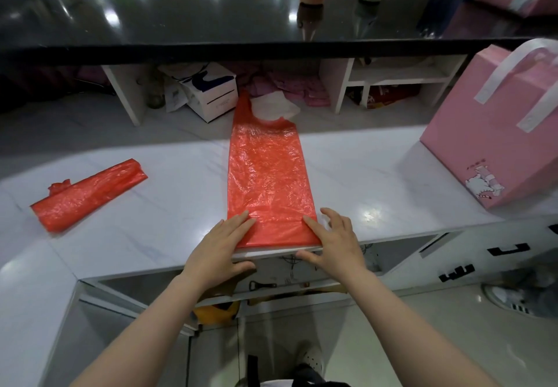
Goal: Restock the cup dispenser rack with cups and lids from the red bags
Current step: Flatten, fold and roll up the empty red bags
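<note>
A pale marble-look desk (377, 175) carries a pink gift bag (495, 145) with white handles at its right. Behind, under a black glossy shelf (181, 24), sits a white box (211, 96).

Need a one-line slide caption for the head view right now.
Both hands, left hand and right hand, press a flattened red bag on the white counter; a folded red bag lies left.
</note>
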### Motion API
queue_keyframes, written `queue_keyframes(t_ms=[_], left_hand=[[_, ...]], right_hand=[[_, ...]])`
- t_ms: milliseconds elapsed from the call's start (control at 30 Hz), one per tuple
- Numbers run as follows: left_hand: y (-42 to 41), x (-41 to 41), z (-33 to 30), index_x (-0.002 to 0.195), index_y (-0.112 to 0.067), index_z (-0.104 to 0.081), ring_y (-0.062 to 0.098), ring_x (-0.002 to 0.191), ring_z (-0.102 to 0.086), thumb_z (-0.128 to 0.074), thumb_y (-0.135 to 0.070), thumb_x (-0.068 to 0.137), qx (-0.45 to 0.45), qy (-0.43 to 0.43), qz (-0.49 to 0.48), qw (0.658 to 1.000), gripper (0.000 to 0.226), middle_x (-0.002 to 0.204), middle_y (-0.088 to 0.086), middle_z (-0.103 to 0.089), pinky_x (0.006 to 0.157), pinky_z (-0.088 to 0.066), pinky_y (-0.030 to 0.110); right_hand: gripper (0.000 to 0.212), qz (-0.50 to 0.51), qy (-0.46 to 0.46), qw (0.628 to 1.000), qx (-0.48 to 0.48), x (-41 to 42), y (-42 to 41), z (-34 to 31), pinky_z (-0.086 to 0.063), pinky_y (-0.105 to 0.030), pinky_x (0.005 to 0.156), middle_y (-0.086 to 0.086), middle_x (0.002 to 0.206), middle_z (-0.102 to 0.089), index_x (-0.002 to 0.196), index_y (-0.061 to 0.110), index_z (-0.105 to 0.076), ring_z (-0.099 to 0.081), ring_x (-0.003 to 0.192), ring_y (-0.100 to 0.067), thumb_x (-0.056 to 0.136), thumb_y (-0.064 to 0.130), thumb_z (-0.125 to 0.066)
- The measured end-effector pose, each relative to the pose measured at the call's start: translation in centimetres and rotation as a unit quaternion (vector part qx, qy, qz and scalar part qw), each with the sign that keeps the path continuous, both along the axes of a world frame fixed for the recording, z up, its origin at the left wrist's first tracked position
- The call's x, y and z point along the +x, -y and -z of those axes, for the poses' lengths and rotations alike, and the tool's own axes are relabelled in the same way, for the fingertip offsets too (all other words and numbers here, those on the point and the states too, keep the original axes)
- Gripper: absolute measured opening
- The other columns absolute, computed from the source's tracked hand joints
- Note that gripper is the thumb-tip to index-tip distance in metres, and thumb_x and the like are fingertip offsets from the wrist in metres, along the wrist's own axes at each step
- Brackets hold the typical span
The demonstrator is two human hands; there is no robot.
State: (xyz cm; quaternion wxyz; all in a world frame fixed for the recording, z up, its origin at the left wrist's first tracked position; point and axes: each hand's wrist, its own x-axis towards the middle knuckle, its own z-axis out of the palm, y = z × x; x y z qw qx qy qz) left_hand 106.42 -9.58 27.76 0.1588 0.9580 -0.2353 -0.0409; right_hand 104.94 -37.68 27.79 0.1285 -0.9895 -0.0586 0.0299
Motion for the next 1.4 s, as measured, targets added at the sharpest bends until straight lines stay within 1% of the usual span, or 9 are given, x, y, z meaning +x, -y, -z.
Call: queue_keyframes(t_ms=[133,233,467,600,700,767,867,1267,1400], left_hand=[[-0.6,0.0,-0.1,0.144,-0.035,-0.034,0.009,0.138,-0.029,-0.072,-0.058,0.072,-0.069,-0.011,-0.041,0.997,0.085,0.152,-0.013,-0.031,0.111,-0.022,0.027],[-0.7,0.0,-0.2,0.139,-0.034,-0.042,0.009,0.132,-0.036,-0.075,-0.056,0.07,-0.097,-0.019,-0.051,0.994,0.079,0.145,-0.012,-0.042,0.109,-0.03,0.029],[-1.0,0.1,-0.3,0.129,-0.031,-0.053,0.006,0.111,-0.049,-0.074,-0.019,0.079,-0.176,-0.04,-0.136,0.974,0.055,0.128,-0.008,-0.056,0.094,-0.039,0.021],[-0.7,0.2,0.0,0.12,-0.028,-0.06,0.003,0.101,-0.048,-0.069,-0.003,0.08,-0.19,-0.04,-0.17,0.966,0.048,0.117,-0.01,-0.058,0.088,-0.041,0.017],[-0.6,0.3,0.1,0.116,-0.03,-0.061,-0.001,0.094,-0.051,-0.068,-0.01,0.084,-0.214,-0.02,-0.185,0.959,0.039,0.108,-0.017,-0.057,0.082,-0.041,0.014],[-0.5,0.3,0.1,0.111,-0.037,-0.059,-0.008,0.086,-0.053,-0.068,-0.018,0.086,-0.235,-0.012,-0.195,0.952,0.033,0.101,-0.022,-0.058,0.077,-0.041,0.01],[-0.1,0.5,0.3,0.104,-0.04,-0.057,-0.014,0.083,-0.053,-0.065,-0.024,0.089,-0.262,-0.009,-0.227,0.938,0.024,0.092,-0.027,-0.059,0.076,-0.045,0.014],[2.3,1.5,-0.3,0.105,-0.026,-0.057,0.003,0.068,-0.06,-0.063,-0.039,0.088,-0.276,-0.016,-0.358,0.892,0.022,0.074,-0.014,-0.064,0.055,-0.039,0.016],[2.1,1.9,-0.6,0.102,-0.028,-0.053,0.006,0.065,-0.06,-0.063,-0.04,0.087,-0.235,-0.016,-0.37,0.899,0.022,0.072,-0.008,-0.065,0.051,-0.04,0.021]], right_hand=[[0.071,-0.017,0.002,0.995,0.103,-0.2,1.3,-0.4,-0.031,-0.034,0.109,-0.001,0.143,-0.034,0.141,0.032,-0.046,-0.027,0.123,-0.018,0.077,0.049,-0.073],[0.053,-0.019,-0.007,0.987,0.157,-0.1,1.9,-0.7,-0.031,-0.031,0.107,0.0,0.134,-0.041,0.131,0.03,-0.057,-0.031,0.119,-0.015,0.08,0.031,-0.072],[0.027,0.013,-0.027,0.971,0.236,0.6,1.5,-1.3,-0.043,-0.035,0.098,0.012,0.113,-0.041,0.118,0.034,-0.066,-0.045,0.109,-0.01,0.094,0.031,-0.054],[0.036,0.02,-0.043,0.98,0.196,0.9,1.2,-1.5,-0.045,-0.03,0.093,0.013,0.112,-0.039,0.124,0.036,-0.061,-0.043,0.105,-0.006,0.09,0.049,-0.055],[0.035,0.016,-0.049,0.984,0.17,1.0,1.3,-1.1,-0.043,-0.024,0.084,0.015,0.111,-0.038,0.121,0.038,-0.062,-0.043,0.098,-0.004,0.086,0.038,-0.064],[0.017,0.038,-0.031,0.98,0.192,1.1,1.2,-1.0,-0.039,-0.023,0.074,0.013,0.107,-0.043,0.103,0.027,-0.07,-0.046,0.088,-0.004,0.091,0.029,-0.059],[0.02,0.074,-0.03,0.972,0.222,1.6,1.0,-1.1,-0.034,-0.019,0.066,0.012,0.097,-0.048,0.081,0.024,-0.064,-0.05,0.081,-0.006,0.095,0.035,-0.054],[0.031,0.127,-0.009,0.978,0.166,1.9,-0.1,-1.2,-0.03,-0.018,0.052,0.01,0.085,-0.044,0.062,0.031,-0.047,-0.047,0.067,-0.003,0.092,0.036,-0.05],[0.027,0.111,-0.001,0.987,0.12,1.9,-0.2,-0.5,-0.04,-0.025,0.061,0.005,0.088,-0.044,0.066,0.023,-0.049,-0.048,0.074,-0.011,0.091,0.033,-0.049]])
